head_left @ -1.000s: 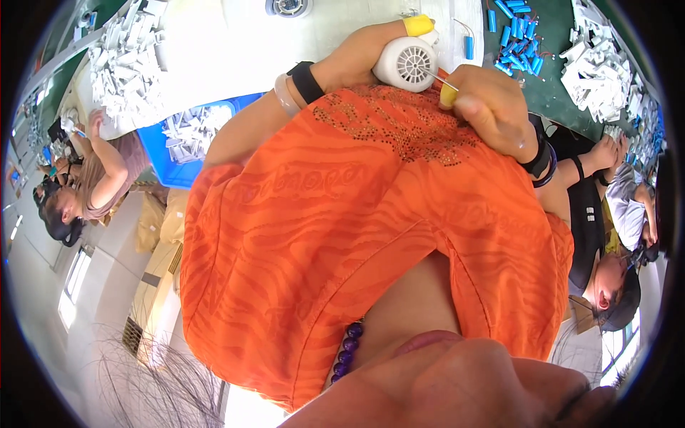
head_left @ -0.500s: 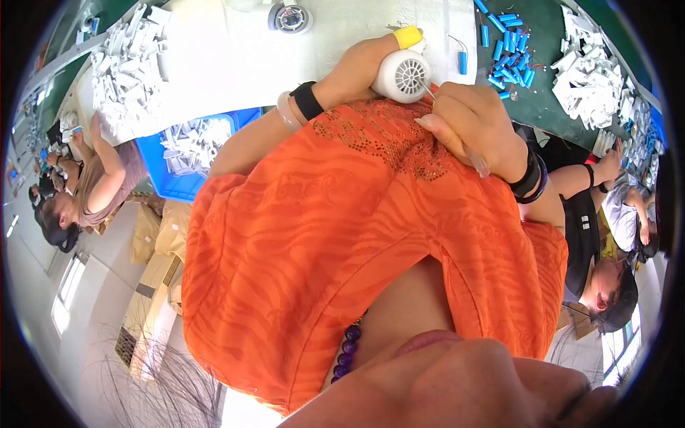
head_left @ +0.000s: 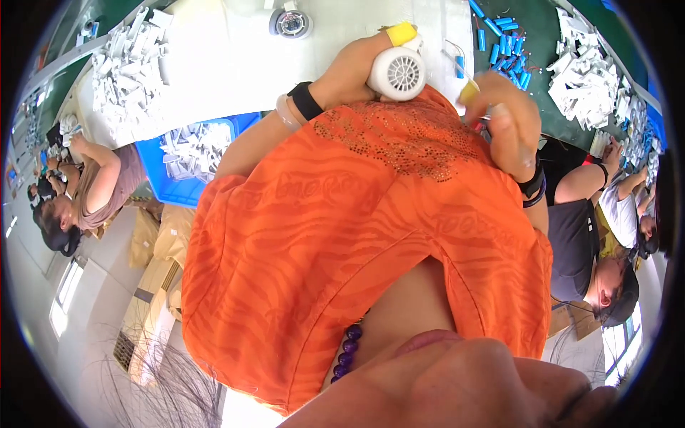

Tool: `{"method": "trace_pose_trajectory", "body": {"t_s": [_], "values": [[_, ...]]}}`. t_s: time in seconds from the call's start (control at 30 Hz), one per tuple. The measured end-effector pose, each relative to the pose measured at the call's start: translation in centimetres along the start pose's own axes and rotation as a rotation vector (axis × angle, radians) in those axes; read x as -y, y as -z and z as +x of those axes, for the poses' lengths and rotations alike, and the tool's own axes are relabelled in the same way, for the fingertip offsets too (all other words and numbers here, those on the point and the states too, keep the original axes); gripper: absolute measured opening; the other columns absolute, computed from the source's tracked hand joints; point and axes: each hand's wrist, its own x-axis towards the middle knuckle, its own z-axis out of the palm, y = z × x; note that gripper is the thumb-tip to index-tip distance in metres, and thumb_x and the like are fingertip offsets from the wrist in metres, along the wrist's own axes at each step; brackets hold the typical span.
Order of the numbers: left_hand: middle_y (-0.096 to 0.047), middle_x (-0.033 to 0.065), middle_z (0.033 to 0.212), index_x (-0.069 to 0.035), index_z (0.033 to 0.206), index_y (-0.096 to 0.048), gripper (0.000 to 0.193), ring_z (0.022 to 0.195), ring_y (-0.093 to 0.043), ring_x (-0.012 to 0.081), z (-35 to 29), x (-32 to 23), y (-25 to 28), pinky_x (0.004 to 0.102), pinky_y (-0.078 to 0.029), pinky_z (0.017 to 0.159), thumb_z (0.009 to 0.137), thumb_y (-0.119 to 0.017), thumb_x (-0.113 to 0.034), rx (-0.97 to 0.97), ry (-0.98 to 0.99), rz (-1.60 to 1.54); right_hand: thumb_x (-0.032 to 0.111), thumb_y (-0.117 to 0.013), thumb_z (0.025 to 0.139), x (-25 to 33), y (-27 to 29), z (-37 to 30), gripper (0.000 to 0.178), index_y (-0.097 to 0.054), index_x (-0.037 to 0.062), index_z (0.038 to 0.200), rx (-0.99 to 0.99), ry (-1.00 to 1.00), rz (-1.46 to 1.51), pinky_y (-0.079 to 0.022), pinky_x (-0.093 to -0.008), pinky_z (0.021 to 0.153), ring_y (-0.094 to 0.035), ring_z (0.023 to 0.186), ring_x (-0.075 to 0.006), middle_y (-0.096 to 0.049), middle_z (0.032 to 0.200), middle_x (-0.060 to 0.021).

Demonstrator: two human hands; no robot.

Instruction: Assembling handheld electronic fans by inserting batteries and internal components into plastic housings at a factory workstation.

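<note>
So the little white round fan housing (head_left: 397, 72) had a slotted grille facing up at me. My left hand (head_left: 357, 68) was wrapped around it from the left, held just over my orange shirt (head_left: 342, 235). Right hand (head_left: 508, 123) sat just beside it, pinched shut on something thin, couldn't tell what. One fan, two hands.

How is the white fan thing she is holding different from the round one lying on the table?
The white fan housing sits in the left hand, grille showing; the round part lies untouched on the white tabletop. The held one is all white; the other has a dark centre. Both are round.
</note>
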Motion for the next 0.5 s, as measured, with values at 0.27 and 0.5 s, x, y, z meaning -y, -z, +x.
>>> {"method": "trace_pose_trajectory", "body": {"t_s": [0.27,0.5], "values": [[-0.066,0.0106,0.101,0.001,0.117,-0.056,0.039,0.088,-0.066,0.0171,0.3,-0.7,0.6,0.0279,-0.054,0.077,0.098,-0.049,-0.032,0.231,-0.079,0.323,0.014,-0.053,0.092,-6.5,-1.8,3.8,0.021,-0.058,0.0016,0.108,-0.55,0.414,0.2,-0.048,-0.029,0.064,-0.061,0.071,-0.0173,-0.056,0.103,-0.0094],[-0.068,0.0158,0.099,0.001,0.11,-0.059,0.039,0.083,-0.068,0.0205,1.4,-2.3,2.6,0.0275,-0.055,0.074,0.097,-0.049,-0.034,0.42,-0.136,0.348,0.028,-0.044,0.1,-5.8,0.0,3.2,0.041,-0.049,0.0115,0.138,0.212,-0.28,0.334,-0.044,-0.0215,0.064,-0.059,0.076,-0.0083,-0.062,0.112,-0.0049]]}}
